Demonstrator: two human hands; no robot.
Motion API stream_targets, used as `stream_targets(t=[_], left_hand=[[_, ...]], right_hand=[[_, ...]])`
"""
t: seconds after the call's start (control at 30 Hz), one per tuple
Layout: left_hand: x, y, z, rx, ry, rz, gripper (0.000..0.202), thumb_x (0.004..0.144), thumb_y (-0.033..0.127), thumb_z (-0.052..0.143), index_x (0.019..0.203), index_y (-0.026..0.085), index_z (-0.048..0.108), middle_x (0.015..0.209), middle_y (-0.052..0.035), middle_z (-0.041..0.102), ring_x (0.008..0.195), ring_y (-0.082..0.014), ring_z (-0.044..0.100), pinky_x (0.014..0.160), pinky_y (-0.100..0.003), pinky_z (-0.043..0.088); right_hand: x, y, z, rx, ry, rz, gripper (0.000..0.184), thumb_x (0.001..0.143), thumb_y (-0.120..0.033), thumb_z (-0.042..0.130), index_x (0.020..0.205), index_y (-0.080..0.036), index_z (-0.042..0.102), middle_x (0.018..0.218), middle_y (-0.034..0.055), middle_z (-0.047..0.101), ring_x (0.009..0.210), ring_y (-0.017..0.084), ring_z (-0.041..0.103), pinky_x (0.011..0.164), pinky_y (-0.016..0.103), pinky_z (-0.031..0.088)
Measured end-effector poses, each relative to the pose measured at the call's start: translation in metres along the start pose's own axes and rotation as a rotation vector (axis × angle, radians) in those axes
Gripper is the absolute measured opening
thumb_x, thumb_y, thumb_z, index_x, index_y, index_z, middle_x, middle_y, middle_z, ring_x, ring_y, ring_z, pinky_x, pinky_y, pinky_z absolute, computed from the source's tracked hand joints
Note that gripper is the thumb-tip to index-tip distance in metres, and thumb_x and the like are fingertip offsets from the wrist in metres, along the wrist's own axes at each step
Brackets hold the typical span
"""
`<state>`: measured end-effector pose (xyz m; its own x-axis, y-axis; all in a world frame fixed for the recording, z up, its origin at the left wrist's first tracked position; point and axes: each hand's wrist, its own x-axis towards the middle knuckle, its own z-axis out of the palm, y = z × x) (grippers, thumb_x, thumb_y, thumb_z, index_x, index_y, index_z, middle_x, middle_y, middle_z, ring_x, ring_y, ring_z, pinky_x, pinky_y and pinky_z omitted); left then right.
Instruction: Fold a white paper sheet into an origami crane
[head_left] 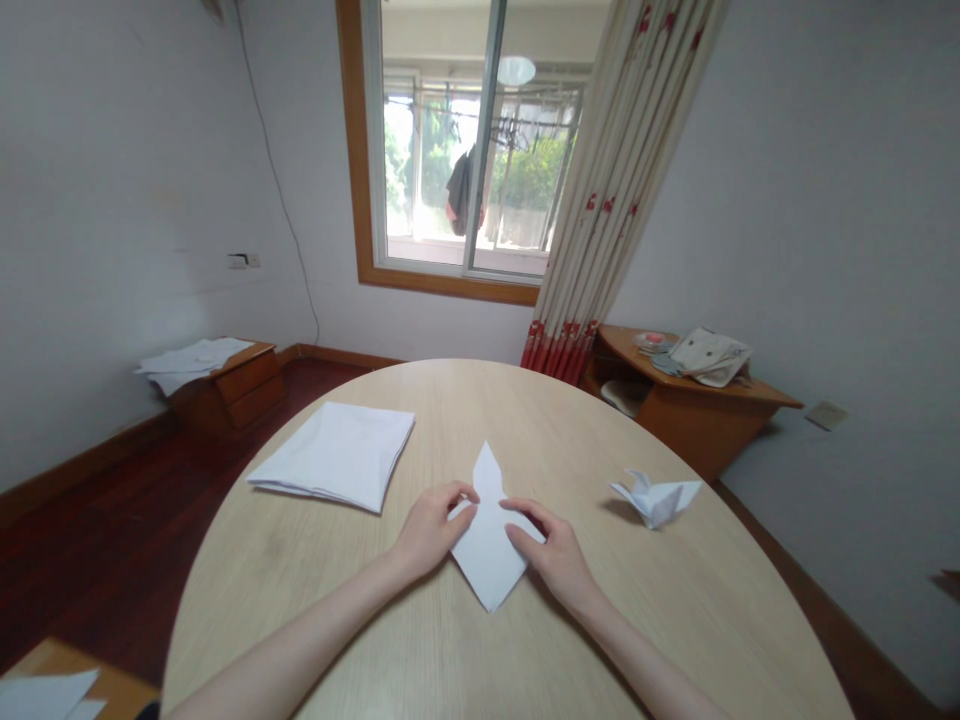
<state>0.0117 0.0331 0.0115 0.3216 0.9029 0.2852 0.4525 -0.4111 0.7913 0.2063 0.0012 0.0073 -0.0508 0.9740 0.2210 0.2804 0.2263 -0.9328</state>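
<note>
A white sheet of folded paper lies on the table in front of me, with a narrow point at its far end and a wider point toward me. My left hand grips its left edge, thumb on top and fingers curled at the side. On the opposite edge, my right hand holds the paper with thumb and index finger bent over it. Some fingertips are hidden under or behind the paper. Off to the right stands a folded paper crane.
A stack of white paper lies at the left of the round wooden table. Beyond it are a small drawer cabinet and a window. A corner desk with a cloth bag stands at the right.
</note>
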Motion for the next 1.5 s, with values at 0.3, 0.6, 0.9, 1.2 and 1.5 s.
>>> stream_targets(t=[0.3,0.6,0.9,1.2,1.5], left_hand=[[-0.001,-0.001,-0.001,0.253,-0.076,0.015,0.025,0.076,0.023,0.070,0.100,0.021,0.065,0.091,-0.0035,0.064,0.093,-0.0252,0.057,0.084,-0.036,0.040],[-0.002,-0.003,0.000,0.491,-0.031,0.153,0.024,0.078,0.030,0.073,0.100,0.024,0.065,0.107,-0.0039,0.059,0.101,-0.0252,0.052,0.086,-0.039,0.039],[-0.002,-0.006,0.002,0.483,-0.072,0.196,0.017,0.083,0.028,0.069,0.099,0.022,0.065,0.109,-0.0033,0.064,0.103,-0.0244,0.053,0.087,-0.041,0.038],[0.000,-0.012,0.005,0.302,-0.119,0.235,0.016,0.086,0.020,0.063,0.102,0.019,0.066,0.105,-0.0060,0.066,0.104,-0.0217,0.056,0.091,-0.036,0.045],[0.001,-0.011,-0.008,0.301,-0.231,0.275,0.023,0.092,0.020,0.050,0.110,0.019,0.065,0.113,-0.0070,0.066,0.106,-0.0212,0.059,0.094,-0.034,0.046]], right_hand=[[0.005,0.017,-0.003,-0.297,-0.056,-0.088,0.035,0.075,-0.025,0.055,0.108,-0.019,0.066,0.111,0.0084,0.067,0.104,0.024,0.059,0.095,0.041,0.044],[0.000,0.015,0.001,-0.667,-0.091,-0.282,0.040,0.085,-0.020,0.047,0.124,-0.020,0.058,0.106,0.0110,0.060,0.103,0.026,0.053,0.093,0.044,0.044],[0.000,0.019,0.003,-0.874,-0.176,-0.325,0.041,0.092,-0.020,0.039,0.129,-0.028,0.055,0.139,0.0072,0.050,0.129,0.026,0.041,0.101,0.049,0.036],[0.003,0.006,-0.005,-0.888,-0.339,-0.339,0.041,0.096,-0.021,0.036,0.135,-0.025,0.049,0.141,0.0087,0.049,0.130,0.023,0.042,0.104,0.050,0.031],[0.006,0.007,-0.009,-0.777,-0.391,-0.389,0.041,0.095,-0.021,0.041,0.135,-0.026,0.050,0.140,0.0066,0.051,0.127,0.024,0.045,0.104,0.050,0.034]])
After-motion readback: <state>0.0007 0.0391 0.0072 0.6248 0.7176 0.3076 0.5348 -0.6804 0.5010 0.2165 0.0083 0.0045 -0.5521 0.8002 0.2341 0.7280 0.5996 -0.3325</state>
